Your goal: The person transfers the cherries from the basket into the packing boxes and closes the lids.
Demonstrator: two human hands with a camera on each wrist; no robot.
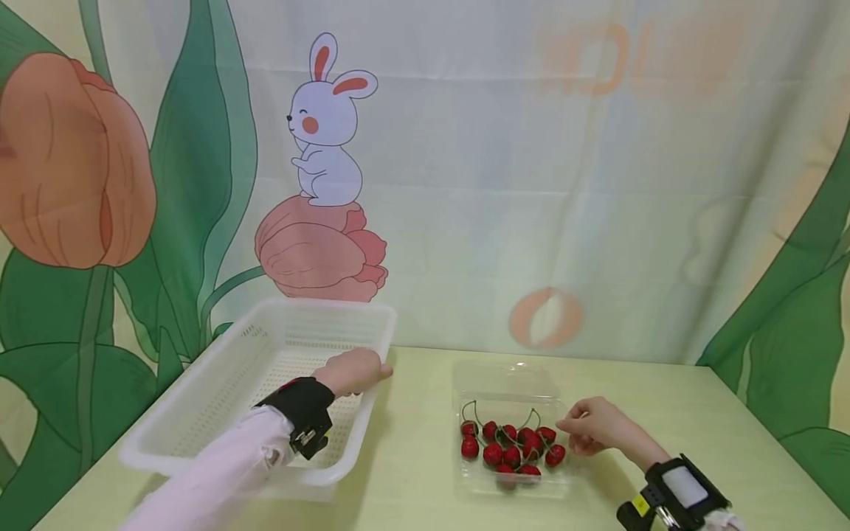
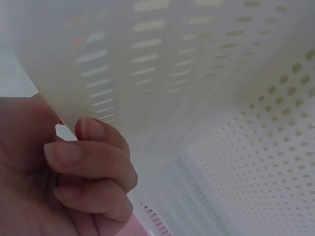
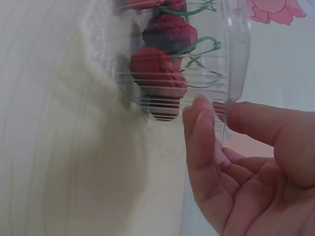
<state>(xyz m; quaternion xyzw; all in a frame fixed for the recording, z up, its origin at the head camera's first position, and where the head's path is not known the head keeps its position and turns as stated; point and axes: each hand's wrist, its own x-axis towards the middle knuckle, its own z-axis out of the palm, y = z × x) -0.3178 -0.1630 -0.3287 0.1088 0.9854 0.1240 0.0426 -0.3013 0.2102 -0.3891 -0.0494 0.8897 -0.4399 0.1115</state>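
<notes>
A white perforated plastic basket [image 1: 259, 354] stands at the left of the table. My left hand [image 1: 355, 371] reaches across it and grips its right rim; in the left wrist view the curled fingers [image 2: 98, 162] lie on the inner side of the basket wall [image 2: 162, 98]. To the right is a clear plastic clamshell box [image 1: 481, 487], its lid [image 1: 498, 380] raised at the back. Inside lie several red cherries [image 1: 511, 456] with green stems. My right hand [image 1: 600, 426] pinches the box's right edge between thumb and fingers, as the right wrist view shows.
Pale yellow tabletop [image 1: 412, 442] lies under both containers. Directly behind it hangs a curtain [image 1: 451, 221] printed with a rabbit, tulips and leaves. Black straps with small cameras [image 1: 312, 435] sit on both wrists.
</notes>
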